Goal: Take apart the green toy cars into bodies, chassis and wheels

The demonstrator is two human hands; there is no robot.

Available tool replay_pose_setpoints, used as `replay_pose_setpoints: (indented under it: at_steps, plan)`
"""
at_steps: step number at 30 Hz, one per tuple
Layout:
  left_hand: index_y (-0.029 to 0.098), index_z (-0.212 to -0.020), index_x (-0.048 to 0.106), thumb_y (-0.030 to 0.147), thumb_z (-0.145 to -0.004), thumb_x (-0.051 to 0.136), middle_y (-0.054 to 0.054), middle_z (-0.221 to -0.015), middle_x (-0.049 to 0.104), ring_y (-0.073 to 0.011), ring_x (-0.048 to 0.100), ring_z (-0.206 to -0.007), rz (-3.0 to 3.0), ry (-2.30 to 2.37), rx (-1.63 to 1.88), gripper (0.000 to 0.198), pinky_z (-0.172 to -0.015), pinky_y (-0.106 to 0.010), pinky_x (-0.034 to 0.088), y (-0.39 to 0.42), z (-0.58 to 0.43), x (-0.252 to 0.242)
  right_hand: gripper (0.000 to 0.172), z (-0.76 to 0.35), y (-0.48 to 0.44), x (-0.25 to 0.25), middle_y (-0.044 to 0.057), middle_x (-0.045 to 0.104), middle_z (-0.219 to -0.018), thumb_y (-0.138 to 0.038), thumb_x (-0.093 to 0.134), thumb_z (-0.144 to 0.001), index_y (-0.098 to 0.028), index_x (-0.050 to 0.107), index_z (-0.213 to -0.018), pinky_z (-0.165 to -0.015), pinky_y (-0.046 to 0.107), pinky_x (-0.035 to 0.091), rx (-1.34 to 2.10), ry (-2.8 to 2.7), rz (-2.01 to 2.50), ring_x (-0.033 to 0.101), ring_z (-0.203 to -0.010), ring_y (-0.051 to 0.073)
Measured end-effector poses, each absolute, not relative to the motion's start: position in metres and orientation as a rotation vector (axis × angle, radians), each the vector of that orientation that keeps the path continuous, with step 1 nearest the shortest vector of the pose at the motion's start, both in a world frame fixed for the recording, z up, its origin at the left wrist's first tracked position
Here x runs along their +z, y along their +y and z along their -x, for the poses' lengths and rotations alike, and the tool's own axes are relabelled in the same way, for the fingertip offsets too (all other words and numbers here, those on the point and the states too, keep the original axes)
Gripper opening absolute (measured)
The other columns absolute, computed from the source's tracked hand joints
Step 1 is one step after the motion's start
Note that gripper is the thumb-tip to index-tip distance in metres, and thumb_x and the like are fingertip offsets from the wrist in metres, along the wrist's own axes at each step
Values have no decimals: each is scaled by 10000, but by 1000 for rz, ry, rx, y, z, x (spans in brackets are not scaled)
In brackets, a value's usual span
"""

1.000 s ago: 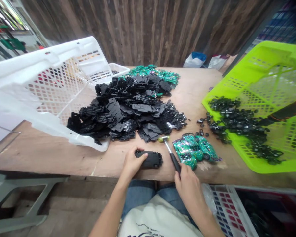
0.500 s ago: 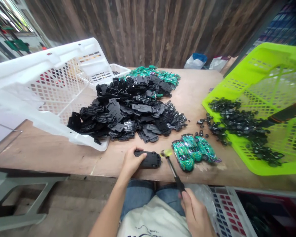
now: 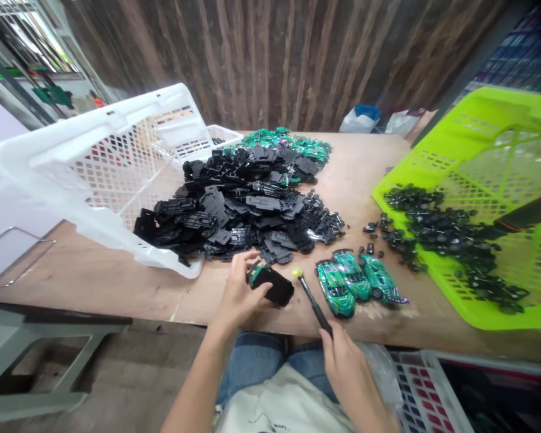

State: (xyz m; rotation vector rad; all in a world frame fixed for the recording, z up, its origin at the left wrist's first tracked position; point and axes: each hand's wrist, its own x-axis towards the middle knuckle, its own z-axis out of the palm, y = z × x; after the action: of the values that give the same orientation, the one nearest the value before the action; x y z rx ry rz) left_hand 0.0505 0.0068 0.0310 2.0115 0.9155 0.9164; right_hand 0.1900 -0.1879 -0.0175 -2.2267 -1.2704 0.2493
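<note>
My left hand [image 3: 240, 294] grips a toy car [image 3: 275, 285] near the table's front edge. The car is tilted, its black underside facing up, with a bit of green body showing beside my fingers. In my right hand [image 3: 342, 352] is a small hammer [image 3: 314, 305], held by its black handle. Its yellow-green head lies just right of the car, apart from it. Three green toy cars [image 3: 337, 287] stand side by side to the right of the hammer. A heap of black car bases [image 3: 225, 207] spreads over the table beyond my left hand.
A white basket [image 3: 103, 210] lies tipped at left. At right, a lime green basket [image 3: 466, 316] holds black wheel pieces [image 3: 451, 231] and a black-and-orange tool handle [image 3: 529, 213]. Green car bodies [image 3: 293, 144] are piled at the back. A stool [image 3: 58, 355] stands at lower left.
The toy car has been tilted in my left hand, so some green body now shows. The hammer has moved slightly, its head no longer blurred. The camera view has shifted a little.
</note>
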Motion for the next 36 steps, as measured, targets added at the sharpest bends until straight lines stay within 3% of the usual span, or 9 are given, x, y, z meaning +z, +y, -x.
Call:
replay_pose_setpoints:
  at_steps: [3,5,9,12,19,28,33,36]
  plan:
    - [226,-1231,423,52,-727,607,-87,-1193,497,-212,512,-1119,-2188,642,927,564,-931,-367,464,-6,-55,51,453,-194,-146,4,188,544,-1272,-378,369,-941,-148,391,-1330,-906,441,477,145,-1343,1994,545,-1159,290]
    - [234,-1244,419,35,-759,573,-85,-1184,519,-210,509,-1138,-2258,507,886,546,-958,-374,457,-15,-57,59,491,-199,-125,20,147,460,-1374,-347,429,-928,-187,321,-1379,-1001,430,427,216,-1423,1754,470,-1247,255]
    - [227,-1221,461,82,-819,550,-90,-1195,548,-216,514,-1158,-2260,502,833,436,-989,-384,444,-24,-54,62,332,-210,-110,39,76,593,-1185,-276,532,-882,-239,461,-1204,-949,364,470,344,-1511,1525,563,-1115,214]
    - [214,-1124,531,75,-814,538,-74,-1095,604,-205,575,-1062,-2227,555,824,340,-929,-345,483,-26,-53,58,315,-213,-115,43,72,627,-1103,-232,561,-856,-230,480,-1160,-910,353,488,270,-1595,1499,594,-1052,217]
    - [202,-1086,559,-21,-716,471,-74,-1096,624,-202,585,-1067,-2147,527,891,441,-925,-317,491,-36,-60,49,279,-206,-123,46,80,663,-968,-145,527,-842,-212,542,-1113,-801,338,528,54,-1587,1459,640,-930,220]
    - [203,-1050,588,-33,-698,472,-64,-1063,644,-195,601,-1031,-2061,508,872,439,-906,-311,490,-39,-59,52,265,-199,-127,46,76,653,-1004,-140,520,-836,-220,552,-1087,-843,346,511,117,-1504,1509,620,-981,219]
    - [202,-1142,559,65,-670,655,-80,-1195,622,-235,561,-1140,-1877,579,839,500,-992,-365,439,-35,-61,31,218,-199,-127,30,83,650,-1020,-297,523,-877,-213,531,-1077,-846,360,518,465,-1138,1393,637,-964,220]
    - [186,-990,623,115,-661,692,-76,-1101,673,-240,619,-1048,-1659,684,901,344,-910,-352,493,-32,-58,18,302,-198,-124,19,119,613,-1162,-357,489,-900,-207,492,-1163,-905,392,499,606,-923,1293,605,-1075,233]
